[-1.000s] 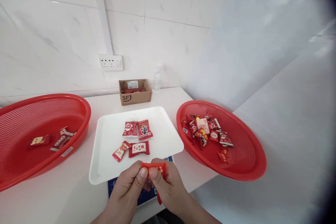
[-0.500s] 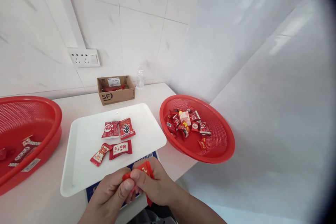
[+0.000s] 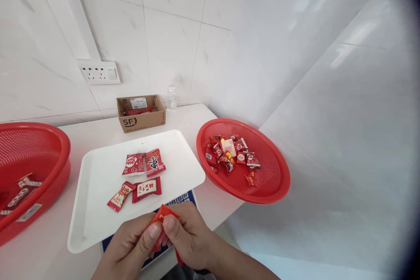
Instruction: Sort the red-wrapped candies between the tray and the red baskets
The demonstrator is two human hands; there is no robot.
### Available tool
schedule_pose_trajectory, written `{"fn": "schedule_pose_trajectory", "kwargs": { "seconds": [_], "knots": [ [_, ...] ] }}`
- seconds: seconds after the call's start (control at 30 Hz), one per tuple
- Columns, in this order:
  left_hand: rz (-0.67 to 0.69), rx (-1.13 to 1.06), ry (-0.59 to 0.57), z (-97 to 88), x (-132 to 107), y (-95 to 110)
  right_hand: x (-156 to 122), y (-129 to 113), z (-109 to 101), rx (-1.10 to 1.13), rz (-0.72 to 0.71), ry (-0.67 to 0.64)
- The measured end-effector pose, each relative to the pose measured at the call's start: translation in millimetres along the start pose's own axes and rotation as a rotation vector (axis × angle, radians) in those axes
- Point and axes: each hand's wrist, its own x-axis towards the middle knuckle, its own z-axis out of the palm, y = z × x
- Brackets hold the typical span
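Observation:
Between my two hands is a red candy packet (image 3: pixel 164 214) with gold lettering, its upper edge pinched by both thumbs. My left hand (image 3: pixel 133 238) grips its left side and my right hand (image 3: pixel 187 234) its right. A strip of the red wrapper hangs below my right fingers; the packet's contents are hidden. Just beyond, on a white tray (image 3: pixel 95 210), lie several red snack packets (image 3: pixel 146 189) grouped in the middle. The tray sits on a blue scale (image 3: pixel 180 199), partly covered by my hands.
A red perforated basket (image 3: pixel 275 175) with several small packets stands at the right, reaching past the table edge. Another red basket (image 3: pixel 59 157) at the left holds a larger packet (image 3: pixel 21 197). A cardboard box (image 3: pixel 146 121) and a clear bottle (image 3: pixel 171 97) stand by the wall.
The packet has turned in my hands and its top edge now stands up between my thumbs, spread wider. The whole view has shifted slightly; the tray and baskets look unchanged.

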Motion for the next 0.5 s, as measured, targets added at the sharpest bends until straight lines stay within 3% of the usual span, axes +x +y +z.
{"fn": "schedule_pose_trajectory", "kwargs": {
  "seconds": [0.13, 0.3, 0.5],
  "knots": [
    [0.008, -0.011, 0.050, 1.8, -3.6, 6.8, -0.4, -2.7, 2.0, 0.021, -0.019, -0.038],
    [-0.048, -0.030, 0.093, 6.5, -4.1, 9.0, -0.2, 5.2, 3.4, 0.030, -0.011, 0.043],
    [-0.072, -0.027, 0.252, 15.1, -4.2, 25.0, 0.6, 7.2, 5.1, 0.064, 0.049, 0.041]
  ]
}}
